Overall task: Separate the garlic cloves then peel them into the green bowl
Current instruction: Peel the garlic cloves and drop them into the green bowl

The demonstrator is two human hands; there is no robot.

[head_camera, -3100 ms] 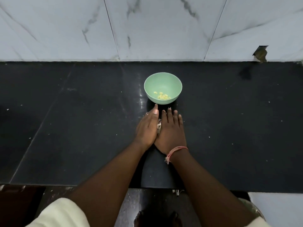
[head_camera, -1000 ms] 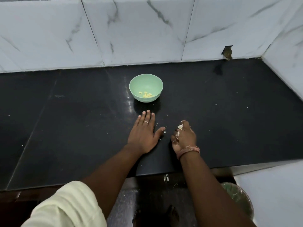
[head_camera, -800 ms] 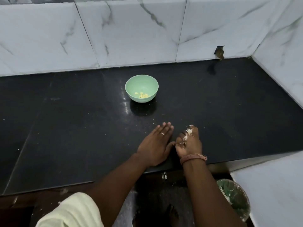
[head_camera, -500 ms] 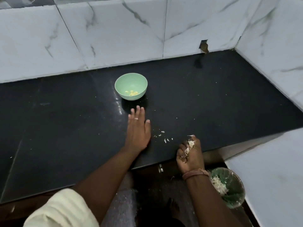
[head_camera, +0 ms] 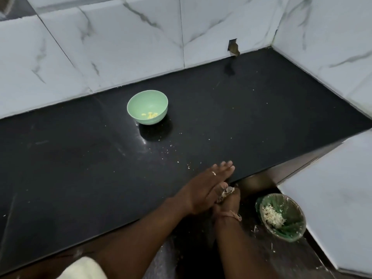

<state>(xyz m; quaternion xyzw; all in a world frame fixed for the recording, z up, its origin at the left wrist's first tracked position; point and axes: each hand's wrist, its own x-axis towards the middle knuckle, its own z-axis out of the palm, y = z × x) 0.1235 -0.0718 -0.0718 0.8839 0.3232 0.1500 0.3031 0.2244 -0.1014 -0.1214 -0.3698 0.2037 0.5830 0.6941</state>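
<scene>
Left hand (head_camera: 203,190), fingers straight and flat, has swept from beside the green bowl (head_camera: 147,107) to the front edge of the counter (head_camera: 80,168), pushing garlic skins (head_camera: 226,193) into the right hand (head_camera: 228,200), now cupped just below the edge and holding the scraps. Peeled cloves (head_camera: 150,115) sit in the bowl, well apart. Judgement: peeling looks done; this is cleanup, skins bound for the floor bin (head_camera: 281,214).

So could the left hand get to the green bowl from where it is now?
Probably yes: the left hand lies flat at the counter's front edge, and only bare black counter with small skin flecks lies between it and the bowl.
</scene>
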